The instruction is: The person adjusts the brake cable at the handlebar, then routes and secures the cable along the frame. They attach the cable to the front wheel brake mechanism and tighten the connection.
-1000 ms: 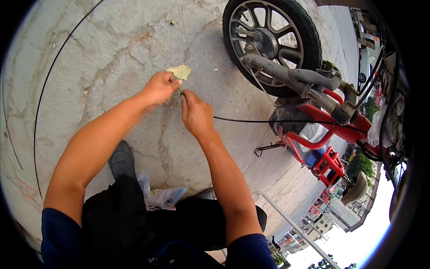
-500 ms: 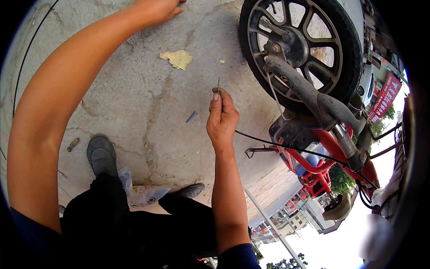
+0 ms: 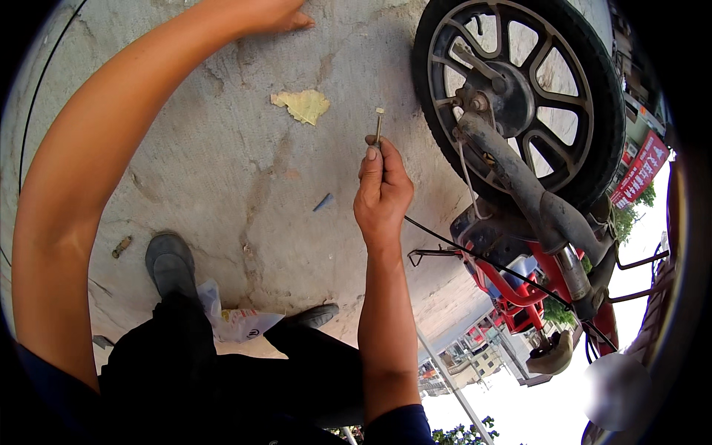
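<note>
My left hand (image 3: 282, 16) is at the top edge, above the pale ground; its fingers are partly cropped, and I cannot make out whether they hold anything. My right hand (image 3: 383, 187) is closed on the slim metal end (image 3: 378, 132) of a black cable, pointing up. The cable (image 3: 437, 233) runs from behind this hand to the motorcycle. A torn yellowish scrap (image 3: 302, 105) and a small blue piece (image 3: 322, 202) lie on the ground left of my right hand.
A motorcycle's front wheel (image 3: 428, 63) and fork (image 3: 512, 170) fill the right side, with red bodywork (image 3: 519, 311) behind. A white plastic bag (image 3: 237, 326) lies between my shoes (image 3: 169, 263). A black line (image 3: 41, 89) curves along the left. Buildings and a red banner show beyond.
My left hand has left my right hand and moved up to the top edge. My right hand keeps hold of the cable end, now farther right. The view has shifted.
</note>
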A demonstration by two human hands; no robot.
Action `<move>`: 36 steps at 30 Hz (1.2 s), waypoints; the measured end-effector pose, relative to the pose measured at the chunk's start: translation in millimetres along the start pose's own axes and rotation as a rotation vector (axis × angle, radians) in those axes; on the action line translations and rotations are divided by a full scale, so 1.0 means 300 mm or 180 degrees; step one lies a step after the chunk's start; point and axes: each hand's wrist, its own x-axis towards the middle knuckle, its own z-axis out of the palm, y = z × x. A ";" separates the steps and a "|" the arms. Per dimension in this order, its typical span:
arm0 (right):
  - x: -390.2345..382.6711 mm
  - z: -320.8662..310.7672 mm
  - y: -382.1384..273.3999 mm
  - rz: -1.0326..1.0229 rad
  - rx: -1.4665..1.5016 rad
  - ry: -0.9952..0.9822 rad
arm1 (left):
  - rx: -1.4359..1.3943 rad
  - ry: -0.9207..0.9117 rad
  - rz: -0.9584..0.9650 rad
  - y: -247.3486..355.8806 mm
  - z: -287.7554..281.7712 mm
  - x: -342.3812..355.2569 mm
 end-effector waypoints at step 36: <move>0.008 0.105 -0.170 -0.0220 -0.0180 -0.0471 | -0.5221 -0.1274 -0.1948 0.317 -0.041 -0.391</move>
